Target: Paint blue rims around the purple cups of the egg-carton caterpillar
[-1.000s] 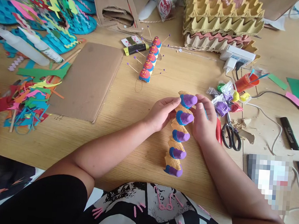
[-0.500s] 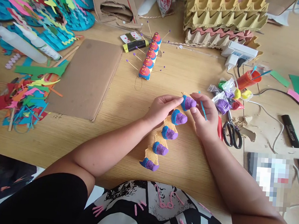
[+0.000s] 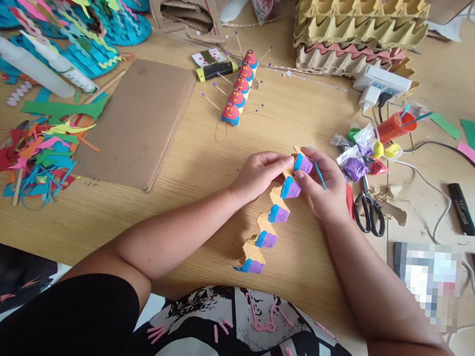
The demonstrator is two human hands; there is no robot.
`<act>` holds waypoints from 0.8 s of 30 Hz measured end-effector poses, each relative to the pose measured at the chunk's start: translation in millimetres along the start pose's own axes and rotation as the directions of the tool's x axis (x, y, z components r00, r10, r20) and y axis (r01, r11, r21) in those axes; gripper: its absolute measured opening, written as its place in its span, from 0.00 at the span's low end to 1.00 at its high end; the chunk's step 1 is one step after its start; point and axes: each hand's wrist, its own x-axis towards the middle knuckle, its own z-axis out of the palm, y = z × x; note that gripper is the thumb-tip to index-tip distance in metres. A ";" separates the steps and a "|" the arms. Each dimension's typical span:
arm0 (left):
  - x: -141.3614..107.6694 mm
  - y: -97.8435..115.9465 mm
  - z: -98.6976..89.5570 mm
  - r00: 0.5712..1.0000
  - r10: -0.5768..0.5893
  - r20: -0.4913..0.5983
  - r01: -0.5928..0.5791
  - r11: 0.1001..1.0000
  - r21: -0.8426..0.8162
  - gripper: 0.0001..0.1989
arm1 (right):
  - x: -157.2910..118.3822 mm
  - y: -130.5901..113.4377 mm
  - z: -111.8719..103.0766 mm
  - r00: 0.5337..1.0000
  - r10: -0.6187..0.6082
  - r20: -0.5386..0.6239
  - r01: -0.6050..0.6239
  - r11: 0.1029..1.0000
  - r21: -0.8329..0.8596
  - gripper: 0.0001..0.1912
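Currently | left hand point(image 3: 257, 176): painted carton strip point(image 3: 278, 214) | right hand point(image 3: 327, 185): same, blue stick point(image 3: 319, 174)

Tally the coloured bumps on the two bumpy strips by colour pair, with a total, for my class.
Purple-and-blue bumps, on the held strip: 5
Red-and-blue bumps, on the strip with faces: 5
Total: 10

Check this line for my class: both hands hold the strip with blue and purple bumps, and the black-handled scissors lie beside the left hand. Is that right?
One thing is wrong: the black-handled scissors lie beside the right hand, not the left hand, as the head view shows. Both hands do hold the strip.
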 end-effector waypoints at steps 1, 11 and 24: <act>-0.1 0.2 0.1 1.000 0.001 -0.002 -0.001 1.000 0.007 0.20 | 0.2 0.4 -0.4 1.000 0.000 0.004 0.000 1.000 -0.001 0.30; -2.0 5.2 2.1 0.999 0.034 0.026 -0.035 0.997 0.065 0.22 | 1.2 -2.3 -2.7 1.000 -0.023 0.017 0.024 0.998 -0.057 0.33; -4.7 9.2 6.7 1.000 0.003 -0.018 -0.002 0.995 0.096 0.25 | 0.7 -5.1 -1.9 1.000 -0.007 0.029 0.010 0.997 -0.082 0.29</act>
